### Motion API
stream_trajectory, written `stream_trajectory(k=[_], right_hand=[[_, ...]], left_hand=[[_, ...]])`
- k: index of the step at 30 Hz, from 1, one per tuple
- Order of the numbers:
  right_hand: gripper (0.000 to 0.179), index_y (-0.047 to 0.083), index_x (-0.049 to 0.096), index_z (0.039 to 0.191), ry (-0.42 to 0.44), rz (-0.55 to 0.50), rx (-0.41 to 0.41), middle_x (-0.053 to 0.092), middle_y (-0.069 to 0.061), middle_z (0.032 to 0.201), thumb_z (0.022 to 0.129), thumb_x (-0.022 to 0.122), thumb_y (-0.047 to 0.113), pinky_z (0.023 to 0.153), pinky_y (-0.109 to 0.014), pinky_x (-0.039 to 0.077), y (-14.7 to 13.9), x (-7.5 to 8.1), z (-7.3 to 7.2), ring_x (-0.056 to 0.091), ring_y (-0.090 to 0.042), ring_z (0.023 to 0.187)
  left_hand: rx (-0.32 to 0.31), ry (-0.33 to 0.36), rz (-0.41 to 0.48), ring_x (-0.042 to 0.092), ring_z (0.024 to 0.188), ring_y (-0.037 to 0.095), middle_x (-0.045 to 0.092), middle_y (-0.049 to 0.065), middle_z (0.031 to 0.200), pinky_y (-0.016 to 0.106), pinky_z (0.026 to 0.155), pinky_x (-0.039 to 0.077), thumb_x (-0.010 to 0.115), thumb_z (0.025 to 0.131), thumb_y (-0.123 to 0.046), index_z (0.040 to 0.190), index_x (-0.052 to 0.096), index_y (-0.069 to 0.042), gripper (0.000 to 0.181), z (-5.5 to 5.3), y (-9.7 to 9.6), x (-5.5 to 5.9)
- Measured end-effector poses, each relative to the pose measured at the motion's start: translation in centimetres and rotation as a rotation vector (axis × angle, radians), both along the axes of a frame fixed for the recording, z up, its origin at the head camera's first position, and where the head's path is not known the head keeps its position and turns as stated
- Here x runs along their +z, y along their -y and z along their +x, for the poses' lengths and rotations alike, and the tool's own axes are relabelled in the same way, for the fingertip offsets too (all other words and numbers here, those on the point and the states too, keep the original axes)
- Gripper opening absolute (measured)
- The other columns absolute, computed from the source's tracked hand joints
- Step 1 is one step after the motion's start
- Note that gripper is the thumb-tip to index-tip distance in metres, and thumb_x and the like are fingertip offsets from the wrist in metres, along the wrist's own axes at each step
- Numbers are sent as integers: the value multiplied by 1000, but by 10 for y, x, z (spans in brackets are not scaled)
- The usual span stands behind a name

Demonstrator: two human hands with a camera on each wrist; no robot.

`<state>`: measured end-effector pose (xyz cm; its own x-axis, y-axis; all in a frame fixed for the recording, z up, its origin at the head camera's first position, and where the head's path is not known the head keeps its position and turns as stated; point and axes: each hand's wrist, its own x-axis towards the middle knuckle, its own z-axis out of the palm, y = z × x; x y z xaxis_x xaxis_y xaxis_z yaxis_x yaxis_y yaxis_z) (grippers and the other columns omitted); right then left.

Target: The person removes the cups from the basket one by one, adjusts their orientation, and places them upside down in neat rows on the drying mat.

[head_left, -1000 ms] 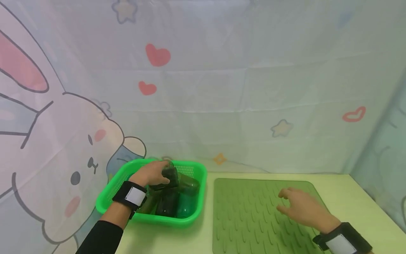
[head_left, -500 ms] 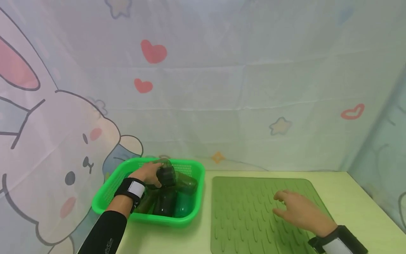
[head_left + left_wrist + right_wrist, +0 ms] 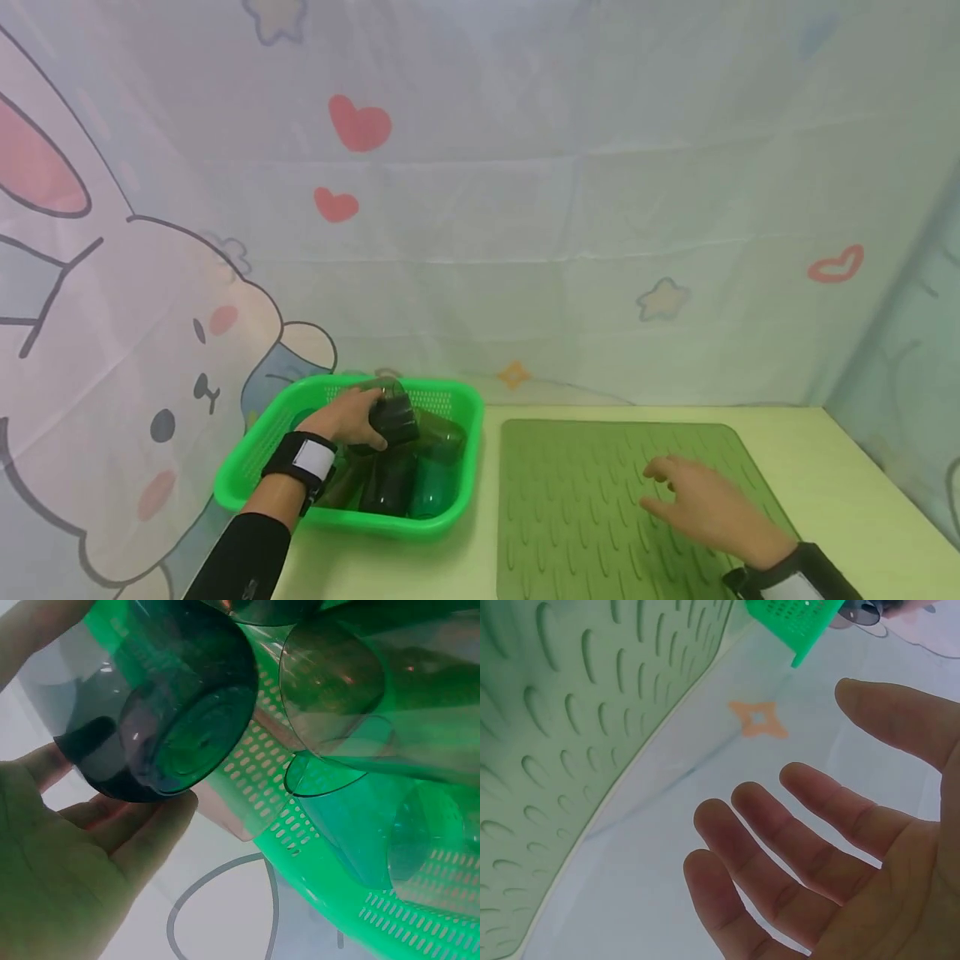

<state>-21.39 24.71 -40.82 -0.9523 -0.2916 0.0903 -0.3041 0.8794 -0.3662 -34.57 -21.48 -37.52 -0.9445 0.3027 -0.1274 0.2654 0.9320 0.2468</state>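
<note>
Dark see-through cup [image 3: 396, 418], tipped, lower left of head view, above other cups [image 3: 435, 490] in green basket [image 3: 375, 523]. Left arm [image 3: 258, 521] reaches up from bottom edge; left hand [image 3: 347, 417] grips cup between thumb and fingers. Right hand [image 3: 705, 508] lower right, over green mat [image 3: 570, 517], fingers loose, bit bent. Tabletop [image 3: 862, 483] under mat.

Dark see-through cup [image 3: 395, 419], tilted, held over green basket [image 3: 390, 523].
</note>
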Motion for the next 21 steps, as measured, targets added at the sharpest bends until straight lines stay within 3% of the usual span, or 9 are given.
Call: stream_trajectory(k=[10, 13, 17, 21], right_hand=[[38, 8, 65, 108, -19, -9, 5, 64, -1, 100, 83, 71, 37, 68, -36, 53, 6, 5, 5, 62, -19, 86], [35, 8, 65, 107, -45, -12, 5, 64, -2, 101, 84, 72, 33, 70, -36, 53, 8, 5, 7, 62, -19, 86], [35, 7, 65, 108, -51, -27, 6, 64, -2, 102, 83, 72, 32, 70, -36, 53, 10, 6, 9, 62, -19, 87], [37, 9, 64, 107, -16, -44, 12, 64, -1, 102, 84, 71, 37, 69, -35, 52, 13, 7, 12, 61, -17, 86]], left_hand=[[-45, -89, 190, 44, 119, 39, 44, 20, 132, 52, 83, 46, 75, 81, -29, 135, 43, -7, 66, 7, 9, -2], [-46, -121, 256, 49, 108, 35, 47, 20, 126, 46, 76, 48, 75, 81, -29, 133, 46, -7, 63, 10, 9, -4], [-27, -151, 363, 51, 96, 29, 47, 18, 122, 40, 69, 48, 75, 81, -29, 132, 47, -8, 62, 21, 10, -5], [-35, -188, 438, 51, 93, 28, 47, 17, 119, 39, 69, 48, 75, 81, -31, 132, 49, -11, 61, 34, 7, -3]])
